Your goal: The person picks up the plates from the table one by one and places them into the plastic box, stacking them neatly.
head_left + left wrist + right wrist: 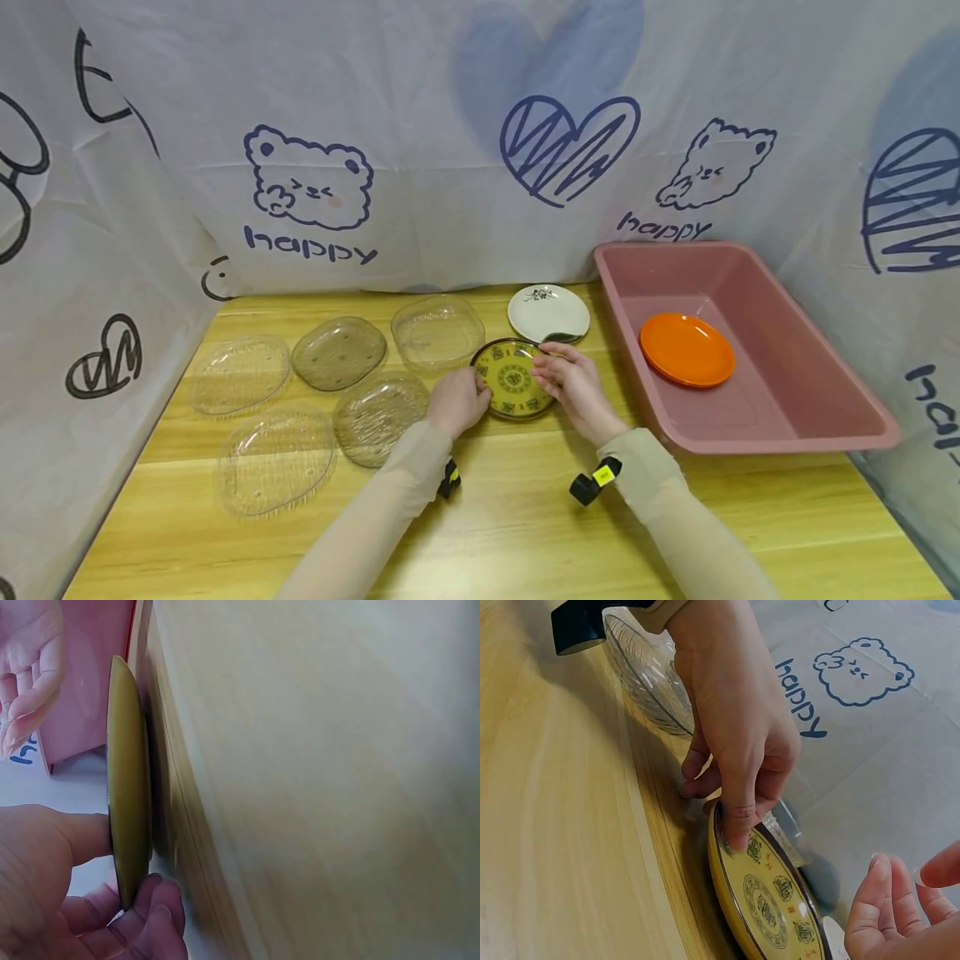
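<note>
A round yellow plate (515,379) with a dark rim and printed patterns is at the middle of the table. My left hand (459,402) pinches its left edge, the thumb (739,817) on the upper face and fingers (161,911) beneath. In the left wrist view the plate appears slightly raised from the tabletop. My right hand (577,387) is by the plate's right side, fingers loosely bent. The right wrist view shows those fingers (881,900) apart from the plate with nothing in them. A white plate (547,310) with a dark floral print lies just behind.
To the right stands a pink basin (780,444) with an orange plate (686,350) in it. Several transparent plastic lids or trays, such as a brownish one (339,353) and a clear one (276,460), are spread across the left. A printed cloth (427,208) hangs behind the table.
</note>
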Motion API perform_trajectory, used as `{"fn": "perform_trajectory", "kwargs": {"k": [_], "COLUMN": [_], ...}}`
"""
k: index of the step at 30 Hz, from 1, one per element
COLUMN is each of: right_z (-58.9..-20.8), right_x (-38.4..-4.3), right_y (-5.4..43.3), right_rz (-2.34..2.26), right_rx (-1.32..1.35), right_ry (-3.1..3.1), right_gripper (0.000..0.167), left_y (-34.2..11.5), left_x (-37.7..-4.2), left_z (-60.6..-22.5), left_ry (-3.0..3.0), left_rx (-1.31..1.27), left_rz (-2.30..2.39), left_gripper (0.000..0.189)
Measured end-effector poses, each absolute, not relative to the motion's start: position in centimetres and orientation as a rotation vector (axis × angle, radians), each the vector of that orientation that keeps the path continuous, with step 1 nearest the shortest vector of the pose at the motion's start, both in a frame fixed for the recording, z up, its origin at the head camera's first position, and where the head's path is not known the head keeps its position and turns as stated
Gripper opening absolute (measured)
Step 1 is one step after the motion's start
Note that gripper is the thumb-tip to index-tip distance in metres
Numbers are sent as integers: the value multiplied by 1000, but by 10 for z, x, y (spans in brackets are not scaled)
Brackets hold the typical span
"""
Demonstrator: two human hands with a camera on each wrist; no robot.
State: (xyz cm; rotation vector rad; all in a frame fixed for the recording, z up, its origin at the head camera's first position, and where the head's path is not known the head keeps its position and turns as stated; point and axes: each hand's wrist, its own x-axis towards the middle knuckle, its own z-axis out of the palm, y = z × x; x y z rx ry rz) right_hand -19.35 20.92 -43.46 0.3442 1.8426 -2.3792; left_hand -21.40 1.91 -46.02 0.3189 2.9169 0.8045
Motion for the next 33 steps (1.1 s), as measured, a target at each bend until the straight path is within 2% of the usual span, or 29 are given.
{"fn": "perform_trajectory", "kwargs": {"k": [7, 22, 27, 33], "right_z": [-435, -434, -435, -437], "right_x": [-193, -193, -193, -194], "right_y": [211, 212, 212, 213], "right_rz": [-2372, -2371, -2376, -2401], "right_rx": [336, 337, 330, 326], "right_ry": [1871, 1894, 1907, 1941], "right_gripper": [34, 42, 40, 36], "left_y": [19, 15, 14, 13], "left_x": [-212, -209, -209, -210], "left_z": [-463, -463, -462, -463], "left_ry": [2950, 2978, 2991, 3022], "left_rx": [311, 303, 342, 376], "left_rz": [890, 1052, 1087, 1152], "left_gripper": [20, 11, 6, 10]}}
